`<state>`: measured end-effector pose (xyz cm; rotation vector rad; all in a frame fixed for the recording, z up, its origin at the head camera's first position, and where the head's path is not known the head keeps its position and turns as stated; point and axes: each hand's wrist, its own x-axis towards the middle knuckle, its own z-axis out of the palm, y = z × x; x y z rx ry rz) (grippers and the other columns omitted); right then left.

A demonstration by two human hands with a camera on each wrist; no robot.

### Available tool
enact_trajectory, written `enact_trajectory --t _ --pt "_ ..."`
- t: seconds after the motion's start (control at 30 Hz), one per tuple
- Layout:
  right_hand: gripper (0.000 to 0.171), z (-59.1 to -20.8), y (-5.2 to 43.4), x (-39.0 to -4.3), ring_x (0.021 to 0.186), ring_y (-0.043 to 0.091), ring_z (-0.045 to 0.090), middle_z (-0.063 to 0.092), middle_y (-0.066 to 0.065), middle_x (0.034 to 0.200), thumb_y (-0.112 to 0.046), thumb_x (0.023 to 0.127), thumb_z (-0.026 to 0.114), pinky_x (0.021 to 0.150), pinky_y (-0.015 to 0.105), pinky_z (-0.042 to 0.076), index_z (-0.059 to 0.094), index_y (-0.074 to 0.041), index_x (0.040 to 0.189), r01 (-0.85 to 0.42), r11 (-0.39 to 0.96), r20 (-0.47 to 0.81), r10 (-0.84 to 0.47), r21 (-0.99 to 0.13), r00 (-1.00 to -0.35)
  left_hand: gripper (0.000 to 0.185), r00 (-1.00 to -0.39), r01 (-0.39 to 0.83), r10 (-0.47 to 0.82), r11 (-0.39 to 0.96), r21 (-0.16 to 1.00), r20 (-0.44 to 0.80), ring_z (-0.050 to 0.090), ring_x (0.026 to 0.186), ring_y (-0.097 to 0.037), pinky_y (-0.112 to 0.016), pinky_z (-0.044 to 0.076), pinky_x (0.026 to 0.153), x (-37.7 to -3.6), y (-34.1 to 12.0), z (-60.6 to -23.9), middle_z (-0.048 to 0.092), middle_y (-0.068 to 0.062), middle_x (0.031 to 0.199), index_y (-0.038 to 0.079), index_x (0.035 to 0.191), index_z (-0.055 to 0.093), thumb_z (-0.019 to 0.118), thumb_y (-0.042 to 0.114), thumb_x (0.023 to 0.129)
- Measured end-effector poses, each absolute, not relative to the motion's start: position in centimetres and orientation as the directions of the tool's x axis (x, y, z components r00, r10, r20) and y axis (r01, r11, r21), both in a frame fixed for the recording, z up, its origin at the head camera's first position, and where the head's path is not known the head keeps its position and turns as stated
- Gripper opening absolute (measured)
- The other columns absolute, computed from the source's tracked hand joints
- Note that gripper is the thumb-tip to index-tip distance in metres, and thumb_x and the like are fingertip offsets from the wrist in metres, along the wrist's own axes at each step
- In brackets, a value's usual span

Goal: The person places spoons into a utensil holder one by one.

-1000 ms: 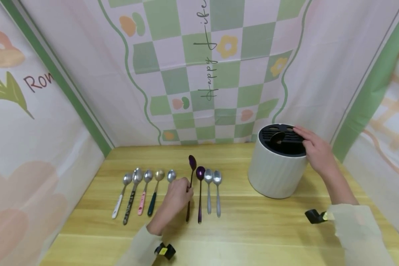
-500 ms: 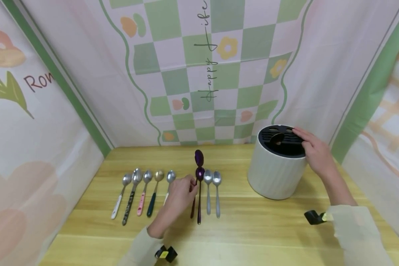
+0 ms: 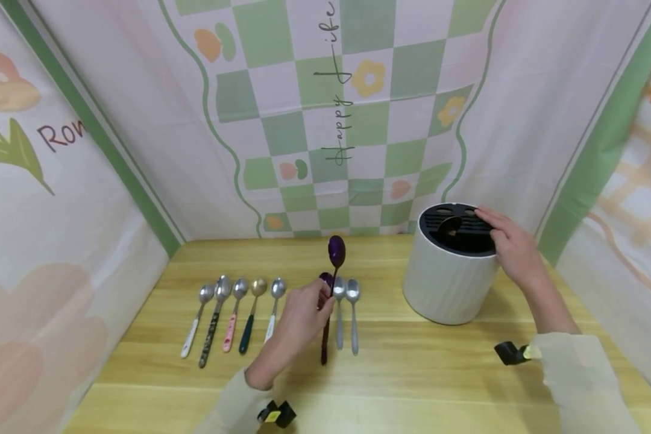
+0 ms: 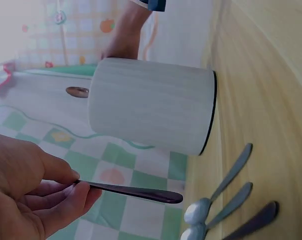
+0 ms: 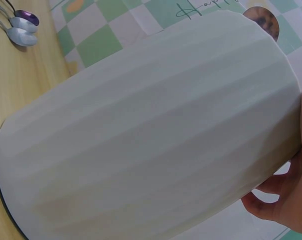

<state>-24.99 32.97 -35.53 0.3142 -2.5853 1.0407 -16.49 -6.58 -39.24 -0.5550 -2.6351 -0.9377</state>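
My left hand (image 3: 302,313) pinches a dark purple spoon (image 3: 336,251) by the middle of its handle, bowl up, above the row of spoons. In the left wrist view its handle end (image 4: 151,194) hangs free of the table. A second purple spoon (image 3: 325,278) lies below, partly covered by my fingers. My right hand (image 3: 515,247) grips the rim of a white ribbed utensil holder (image 3: 447,289) with a black slotted top. Some fingers (image 5: 261,205) curl against its side in the right wrist view. One spoon (image 3: 449,226) stands in the holder.
Right of the purple spoons lie two silver spoons (image 3: 353,289). To the left are several spoons with coloured handles, among them a pink one (image 3: 230,331) and a dark green one (image 3: 246,334). A patterned cloth (image 3: 369,138) hangs behind the wooden table (image 3: 412,374).
My left hand has lifted the purple spoon and carried it rightward, across the second purple spoon. My right hand stays on the utensil holder.
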Motion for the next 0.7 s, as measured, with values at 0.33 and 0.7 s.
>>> enact_trajectory --t 0.33,0.7 --pt "0.050 -35.4 32.9 -24.8 0.147 0.049 0.025 0.034 0.020 0.159 -0.018 0.106 0.023 0.119 0.066 0.018 0.043 -0.006 0.150 -0.310 0.710 0.371 -0.074 -0.632 -0.926 0.007 -0.839 0.526 0.315 0.678 0.514 0.443 0.069 0.071 -0.012 -0.006 0.049 0.059 -16.1 -4.6 -37.5 0.072 -0.007 0.084 0.003 0.097 0.065 0.069 0.006 0.092" --pt "0.050 -35.4 32.9 -24.8 0.148 0.048 0.025 0.035 0.018 0.159 -0.021 0.106 0.023 0.119 0.066 0.018 0.044 -0.009 0.150 -0.295 0.702 0.358 -0.060 -0.648 -0.932 0.006 -0.766 0.628 0.367 0.599 0.497 0.527 0.071 0.072 -0.014 -0.004 0.050 0.061 -15.9 -2.3 -35.3 0.073 -0.008 0.082 0.002 0.094 0.065 0.069 0.005 0.091"
